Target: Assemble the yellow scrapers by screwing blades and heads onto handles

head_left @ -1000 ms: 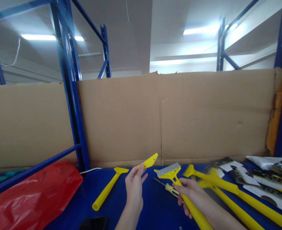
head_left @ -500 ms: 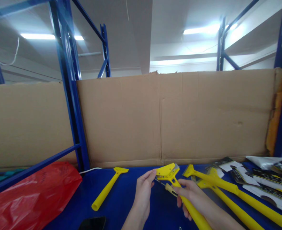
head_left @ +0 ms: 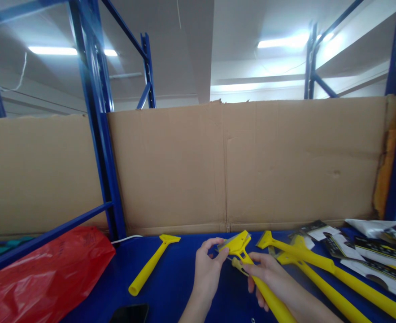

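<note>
Low in the middle of the head view, my right hand [head_left: 265, 273] is closed around the handle of a yellow scraper [head_left: 270, 296]. Against that handle the same hand also keeps a screwdriver [head_left: 237, 264] with a pale yellow grip, its thin shaft pointing left. My left hand [head_left: 211, 264] pinches the left end of the scraper's head, thumb on top and fingers behind. A blade edge shows along the head's upper side. The right palm's inner side is hidden.
Another yellow scraper [head_left: 149, 269] lies to the left, and several more [head_left: 319, 260] lie to the right beside printed packaging [head_left: 379, 264]. A red plastic bag [head_left: 56, 273] and a black phone-like object [head_left: 130, 313] sit at left. Cardboard [head_left: 171, 170] stands behind the blue tabletop [head_left: 177, 255].
The yellow plate on the scraper's head now lies flush against it instead of standing apart. My left hand has shifted slightly right, its thumb now over the head.
</note>
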Action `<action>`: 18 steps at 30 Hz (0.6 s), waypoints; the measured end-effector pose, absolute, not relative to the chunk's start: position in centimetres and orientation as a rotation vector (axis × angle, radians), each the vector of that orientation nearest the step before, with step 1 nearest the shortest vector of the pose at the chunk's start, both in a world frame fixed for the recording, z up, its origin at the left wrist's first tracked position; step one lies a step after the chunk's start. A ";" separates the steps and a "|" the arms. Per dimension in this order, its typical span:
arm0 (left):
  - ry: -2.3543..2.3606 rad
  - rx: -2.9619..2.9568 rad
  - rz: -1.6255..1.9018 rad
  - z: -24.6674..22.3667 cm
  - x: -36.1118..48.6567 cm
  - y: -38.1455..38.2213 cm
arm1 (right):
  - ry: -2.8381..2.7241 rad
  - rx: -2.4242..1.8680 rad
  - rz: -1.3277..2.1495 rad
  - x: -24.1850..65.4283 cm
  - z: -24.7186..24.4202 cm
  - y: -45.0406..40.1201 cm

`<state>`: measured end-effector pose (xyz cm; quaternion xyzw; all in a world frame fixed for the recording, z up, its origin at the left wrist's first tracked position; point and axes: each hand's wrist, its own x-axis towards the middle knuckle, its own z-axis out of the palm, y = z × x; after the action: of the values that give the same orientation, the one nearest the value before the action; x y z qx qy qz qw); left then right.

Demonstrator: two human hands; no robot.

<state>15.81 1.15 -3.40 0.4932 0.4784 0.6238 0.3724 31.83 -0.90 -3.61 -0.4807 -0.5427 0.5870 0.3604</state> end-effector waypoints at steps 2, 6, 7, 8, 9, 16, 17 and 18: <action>1.277 1.291 1.612 -3.5 15.7 1.2 | -1.399 -1.235 1.512 31.8 -3.6 -0.9; 1.284 1.303 1.598 -3.5 15.6 1.2 | -1.408 -1.215 1.525 31.8 -3.9 -0.7; 1.262 1.308 1.586 -3.5 15.5 1.2 | -1.411 -1.209 1.525 31.9 -3.9 -0.6; 1.238 1.314 1.574 -3.6 15.5 1.3 | -1.415 -1.205 1.526 31.9 -4.0 -0.5; 1.215 1.320 1.562 -3.7 15.4 1.4 | -1.416 -1.206 1.530 31.9 -4.0 -0.5; 1.149 1.455 1.508 -4.1 15.1 1.6 | -1.397 -1.182 1.551 32.0 -3.8 -0.7; 1.146 1.475 1.512 -4.1 15.1 1.6 | -1.396 -1.175 1.559 32.0 -3.8 -0.7; 1.145 1.486 1.517 -4.1 15.1 1.7 | -1.392 -1.170 1.563 32.0 -3.8 -0.7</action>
<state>15.06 1.65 -4.12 0.5755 0.4435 0.5875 0.3562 32.03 -0.73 -3.81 -0.4545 -0.5409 0.6074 0.3633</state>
